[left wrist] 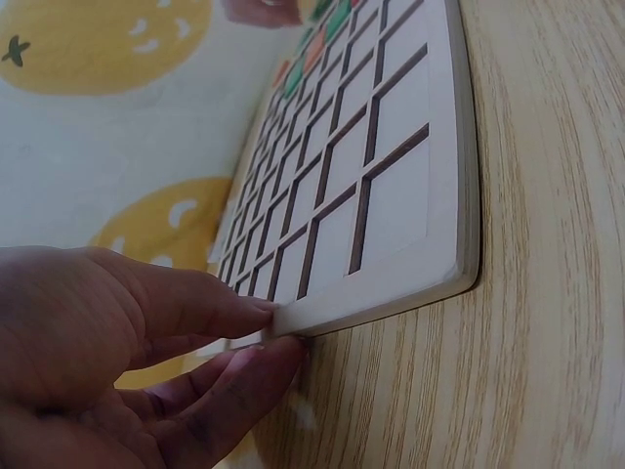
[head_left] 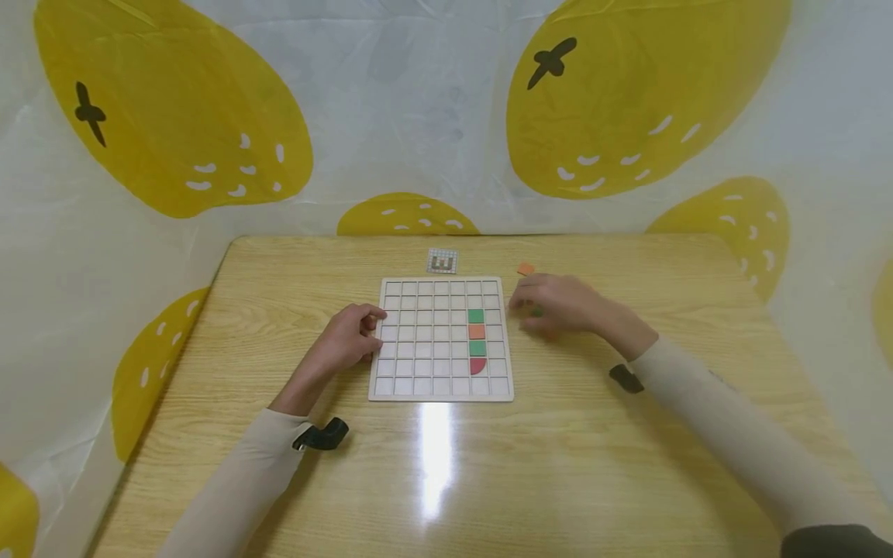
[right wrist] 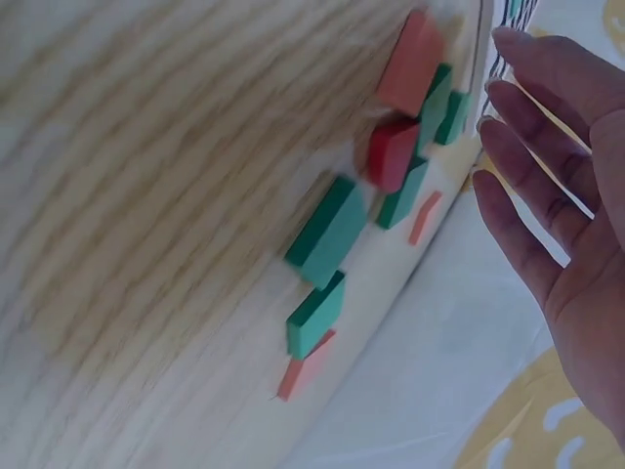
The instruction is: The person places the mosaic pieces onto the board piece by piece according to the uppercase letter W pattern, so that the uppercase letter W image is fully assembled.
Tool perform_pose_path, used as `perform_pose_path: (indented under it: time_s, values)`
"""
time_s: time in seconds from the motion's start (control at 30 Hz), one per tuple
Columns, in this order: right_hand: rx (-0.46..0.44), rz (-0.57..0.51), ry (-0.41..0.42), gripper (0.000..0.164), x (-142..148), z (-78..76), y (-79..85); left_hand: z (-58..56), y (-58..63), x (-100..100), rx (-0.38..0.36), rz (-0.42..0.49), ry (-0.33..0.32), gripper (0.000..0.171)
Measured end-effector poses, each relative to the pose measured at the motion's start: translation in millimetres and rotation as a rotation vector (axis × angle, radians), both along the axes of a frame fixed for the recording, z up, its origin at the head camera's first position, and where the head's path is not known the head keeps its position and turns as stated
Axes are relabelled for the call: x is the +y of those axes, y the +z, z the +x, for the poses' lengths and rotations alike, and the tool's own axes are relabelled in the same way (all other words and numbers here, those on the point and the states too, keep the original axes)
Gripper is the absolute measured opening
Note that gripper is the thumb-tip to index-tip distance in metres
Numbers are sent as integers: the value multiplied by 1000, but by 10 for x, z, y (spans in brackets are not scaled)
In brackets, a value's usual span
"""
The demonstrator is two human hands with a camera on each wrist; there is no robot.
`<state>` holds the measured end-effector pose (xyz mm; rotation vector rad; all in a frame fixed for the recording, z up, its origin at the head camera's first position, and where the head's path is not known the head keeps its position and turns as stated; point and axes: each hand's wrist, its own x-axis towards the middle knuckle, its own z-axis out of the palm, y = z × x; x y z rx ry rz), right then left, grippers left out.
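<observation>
A pale board with a square grid (head_left: 418, 394) lies on the table. One of its columns holds a green tile (head_left: 476, 316), an orange tile (head_left: 477, 332), another green tile (head_left: 477, 349) and a red rounded tile (head_left: 477, 366). With thumb and fingers my left hand (head_left: 342, 337) grips the board's left rim, also seen close in the left wrist view. My right hand (head_left: 558, 302), blurred, hovers over loose tiles right of the board. In the right wrist view its fingers are extended and hold nothing. Below them lie a red tile (right wrist: 392, 154), a green tile (right wrist: 327, 232) and an orange tile (right wrist: 410, 66).
Behind the board lies a small card (head_left: 443, 261) printed with a grid pattern. An orange tile (head_left: 525, 268) sits near the board's far right corner. A patterned curtain (head_left: 418, 139) hangs behind the wooden table (head_left: 572, 465).
</observation>
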<state>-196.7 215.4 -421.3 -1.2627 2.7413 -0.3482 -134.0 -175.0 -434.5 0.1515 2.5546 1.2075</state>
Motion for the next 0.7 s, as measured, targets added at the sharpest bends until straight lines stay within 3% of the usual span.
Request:
perform_pose_path:
  time_s: [0.17, 0.33, 0.7]
  values:
    - [21, 46, -60, 23, 51, -84, -18, 3, 2, -5, -11, 7, 5, 47]
    - [67, 30, -57, 24, 70, -144, -63, -3, -13, -10, -16, 11, 9, 47]
    - [112, 107, -93, 15, 44, -197, -85, -2, -20, -17, -9, 6, 9, 47]
